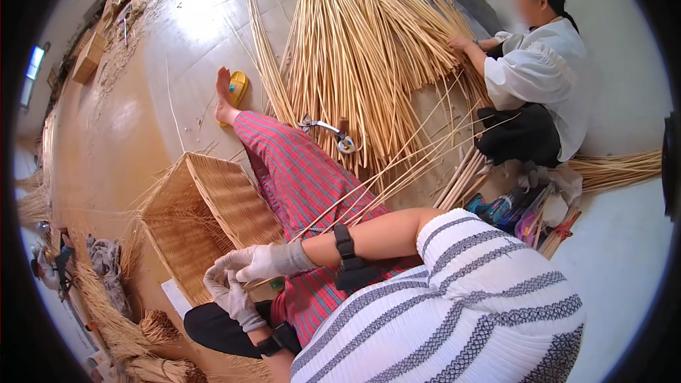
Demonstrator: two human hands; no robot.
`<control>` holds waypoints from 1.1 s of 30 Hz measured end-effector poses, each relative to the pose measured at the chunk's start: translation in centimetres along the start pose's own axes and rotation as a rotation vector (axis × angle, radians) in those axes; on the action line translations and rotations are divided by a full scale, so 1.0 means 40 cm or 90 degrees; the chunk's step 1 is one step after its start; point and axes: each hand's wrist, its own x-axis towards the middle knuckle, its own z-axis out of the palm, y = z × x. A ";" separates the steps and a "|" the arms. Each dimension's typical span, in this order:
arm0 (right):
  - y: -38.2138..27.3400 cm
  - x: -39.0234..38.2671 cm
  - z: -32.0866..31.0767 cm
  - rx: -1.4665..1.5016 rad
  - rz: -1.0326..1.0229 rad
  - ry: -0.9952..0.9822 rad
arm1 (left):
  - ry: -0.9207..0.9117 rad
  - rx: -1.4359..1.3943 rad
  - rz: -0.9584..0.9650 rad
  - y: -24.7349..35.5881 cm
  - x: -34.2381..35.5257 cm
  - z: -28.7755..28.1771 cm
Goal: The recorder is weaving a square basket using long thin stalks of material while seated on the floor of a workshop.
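A square woven wicker basket lies tipped on its side before me, its opening toward the left. My right hand, in a pale work glove, is closed at the basket's near edge. Thin wicker rods pass by my right forearm and stretch away to the upper right; a rod end also shows just below that hand. My left hand, gloved too, meets it from below with fingers curled in at the same edge. What the left fingers pinch is hidden by the glove.
A big fan of loose rods covers the floor ahead. A co-worker squats at the right, hands on the rods. A metal hand tool lies past my leg, a yellow slipper by my foot. Straw bundles line the left.
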 end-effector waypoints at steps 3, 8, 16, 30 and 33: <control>-0.003 0.000 -0.004 0.047 0.001 -0.011 | -0.158 -0.027 -0.047 0.031 -0.014 -0.005; -0.031 -0.022 -0.013 -0.041 0.067 0.035 | -0.207 0.070 0.077 0.011 -0.050 0.028; 0.014 0.015 -0.006 -0.034 0.169 0.130 | -0.201 0.279 0.089 -0.041 -0.038 0.010; 0.007 0.002 -0.061 0.120 0.045 0.053 | -0.025 0.265 0.098 0.151 0.001 0.036; 0.006 -0.026 -0.060 0.014 0.089 0.081 | -0.017 0.435 0.327 0.168 -0.040 0.007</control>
